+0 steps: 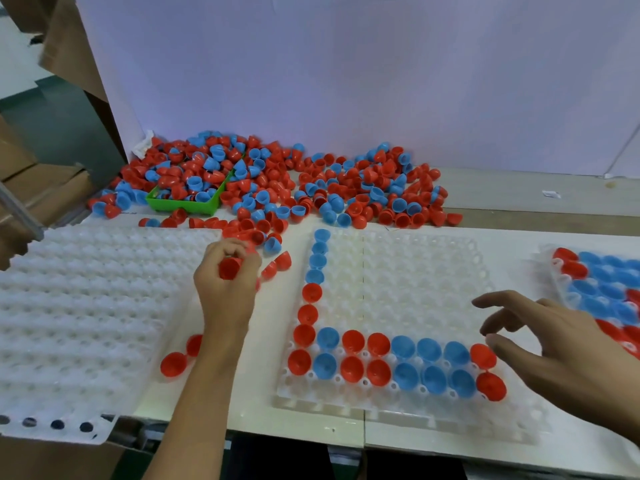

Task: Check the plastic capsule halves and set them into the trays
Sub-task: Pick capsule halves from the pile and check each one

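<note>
Head view looks down on a long white worktable (263, 327) set against a pale lilac-white backboard (346, 81). Brown cardboard sheets (69, 39) lean at the far left, with more cardboard boxes (31, 181) beside the table's left end. Along the back of the table lies a wide heap of loose red and blue plastic capsule halves (311, 188), which buries a small green plastic bin (194, 202) at its left side.

The left hand (227, 271) is curled round a red plastic capsule half (229, 268), gripping it above the bare table just in front of the heap. The right hand (554, 344) hovers with fingers spread and relaxed, holding nothing, over the right edge of the middle white dimpled plastic tray (415, 271). That tray carries red and blue halves, open side up, in a column down its left edge and two rows along its near edge. A second white dimpled tray (86, 306) lies to the left with none in it, its near corner overhanging the table. A third tray (561, 271) at the far right is largely filled with blue and red halves. Two loose red halves (175, 363) lie on the table beside the left forearm.
</note>
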